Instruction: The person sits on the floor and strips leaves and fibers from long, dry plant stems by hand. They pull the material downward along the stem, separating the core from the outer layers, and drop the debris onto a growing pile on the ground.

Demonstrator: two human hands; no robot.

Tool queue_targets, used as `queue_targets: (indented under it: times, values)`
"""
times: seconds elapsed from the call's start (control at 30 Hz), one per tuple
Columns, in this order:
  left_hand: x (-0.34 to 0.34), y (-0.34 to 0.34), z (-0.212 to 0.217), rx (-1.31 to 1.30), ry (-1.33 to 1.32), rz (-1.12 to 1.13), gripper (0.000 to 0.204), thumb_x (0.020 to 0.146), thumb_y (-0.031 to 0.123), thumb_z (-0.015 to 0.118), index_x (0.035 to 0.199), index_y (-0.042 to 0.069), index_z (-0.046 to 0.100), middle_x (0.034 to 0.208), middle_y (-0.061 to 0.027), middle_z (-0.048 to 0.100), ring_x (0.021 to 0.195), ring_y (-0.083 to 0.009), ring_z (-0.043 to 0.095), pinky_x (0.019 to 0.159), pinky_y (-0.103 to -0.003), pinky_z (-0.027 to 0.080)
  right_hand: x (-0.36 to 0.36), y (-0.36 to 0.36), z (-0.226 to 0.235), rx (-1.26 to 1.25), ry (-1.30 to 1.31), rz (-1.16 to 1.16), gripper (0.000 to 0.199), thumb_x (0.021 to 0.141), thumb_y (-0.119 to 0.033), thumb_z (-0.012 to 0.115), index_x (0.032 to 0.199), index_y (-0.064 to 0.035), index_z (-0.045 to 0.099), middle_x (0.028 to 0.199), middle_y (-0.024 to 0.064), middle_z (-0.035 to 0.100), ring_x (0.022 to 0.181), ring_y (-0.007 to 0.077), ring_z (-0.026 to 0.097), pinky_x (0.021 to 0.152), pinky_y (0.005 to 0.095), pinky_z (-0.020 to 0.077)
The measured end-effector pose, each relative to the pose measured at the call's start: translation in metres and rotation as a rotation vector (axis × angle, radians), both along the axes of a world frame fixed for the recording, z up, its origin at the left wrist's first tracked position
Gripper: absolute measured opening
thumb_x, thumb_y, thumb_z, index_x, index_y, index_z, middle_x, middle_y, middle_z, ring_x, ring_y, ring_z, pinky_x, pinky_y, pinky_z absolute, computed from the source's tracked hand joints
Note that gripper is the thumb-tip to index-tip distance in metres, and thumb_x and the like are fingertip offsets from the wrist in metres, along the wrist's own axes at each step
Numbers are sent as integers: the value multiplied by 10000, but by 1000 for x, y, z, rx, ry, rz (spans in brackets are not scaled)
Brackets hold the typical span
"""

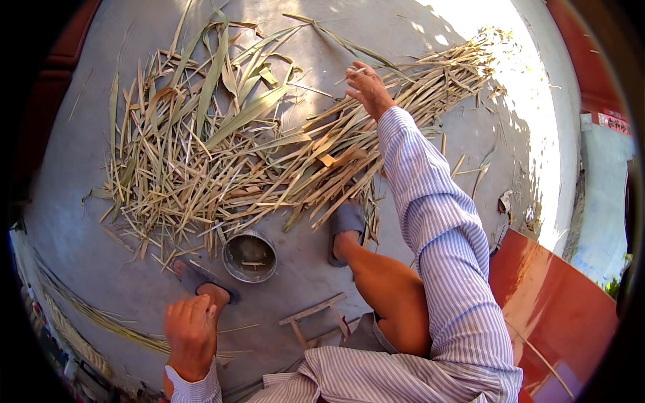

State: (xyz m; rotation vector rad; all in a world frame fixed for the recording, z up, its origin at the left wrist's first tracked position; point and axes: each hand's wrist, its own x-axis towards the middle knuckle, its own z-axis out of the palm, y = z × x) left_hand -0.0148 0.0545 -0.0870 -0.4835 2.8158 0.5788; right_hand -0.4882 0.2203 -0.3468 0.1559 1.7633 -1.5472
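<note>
My right hand [369,91] reaches forward over the far edge of a bundle of dry stalks [403,101]. A thin pale stalk piece [361,70] shows between its fingers. Low on the left, my left hand [189,336] is above my left foot, back upward, fingers curled in and a little blurred; whatever it may hold is hidden. A wide heap of cut stalk pieces and dry leaves [195,154] covers the floor ahead of my feet. Between my feet stands a round metal pot [232,270] of murky liquid, with a few short stalk bits floating in it.
Right of me is a shiny red-brown panel [531,302]. A small wooden frame [312,313] lies below the pot. Long thin stalks [127,327] stretch across the floor at the lower left. Bright sunlight falls on the floor [537,134] at the far right.
</note>
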Motion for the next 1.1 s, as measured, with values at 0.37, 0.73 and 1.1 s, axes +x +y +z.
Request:
queue_targets:
  times: [0.37, 0.73, 1.1]
  values:
    - [8, -34, -5, 78, -46, 65, 234, 775, 86, 685, 971, -24, 618, 922, -175, 642, 824, -366, 579, 751, -448, 438, -35, -11, -28, -249, 163, -735, 228, 896, -48, 639, 1101, -35, 539, 881, 71, 677, 799, 192, 680, 652, 258, 551]
    - [37, -15, 48, -145, 379, 107, 358, 792, 102, 714, 1105, -25, 596, 1046, -167, 641, 920, -340, 609, 806, -433, 462, 127, -11, 309, -944, 1, -221, 105, 923, -145, 645, 950, -73, 573, 991, 36, 644, 780, 75, 610, 609, 183, 505]
    - [27, -11, 119, 216, 1013, 201, 280, 823, 145, 747, 1063, 28, 661, 969, -77, 681, 825, -170, 637, 668, -280, 475, 383, -60, 366, -603, -415, 338, 308, 976, -375, 532, 1099, -100, 596, 1062, 27, 619, 971, 111, 604, 818, 258, 482]
